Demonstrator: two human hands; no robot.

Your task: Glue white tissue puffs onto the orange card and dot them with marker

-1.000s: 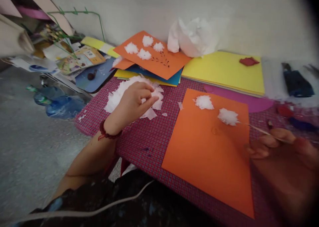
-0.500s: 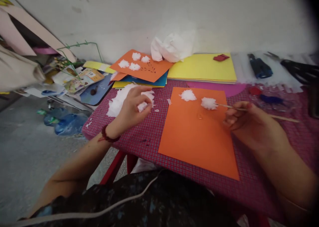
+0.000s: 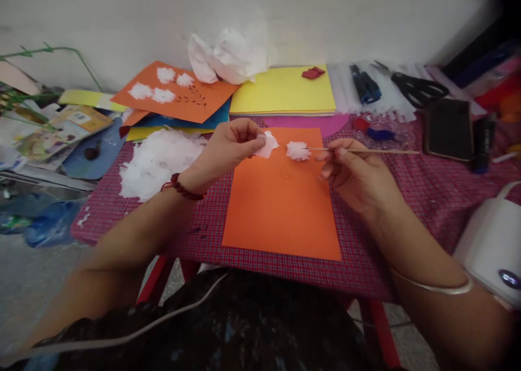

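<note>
My left hand (image 3: 228, 151) is closed in a pinch over the top left corner of an orange paper sheet (image 3: 283, 213). A small piece of white tissue paper (image 3: 268, 145) shows at its thumb and fingertip; a white tuft behind it is mostly hidden. My right hand (image 3: 360, 175) grips a thin wooden stick (image 3: 386, 152), whose tip reaches a fluffy white paper tuft (image 3: 298, 150) near the sheet's top. Below that tuft is a small shiny spot on the orange paper. Left of the sheet lies a heap of white tissue pieces (image 3: 158, 162).
Behind are an orange card with white tufts (image 3: 195, 96), crumpled white paper (image 3: 232, 53) and a yellow paper stack (image 3: 280, 91). To the right lie scissors (image 3: 419, 88), a blue-black tool (image 3: 365, 86), a dark phone-like slab (image 3: 448, 127) and a white device (image 3: 494, 246).
My left hand has moved from beside the tissue heap to the orange sheet, a white piece now at its fingertips. The view has turned right. The stick still meets the same tuft.
</note>
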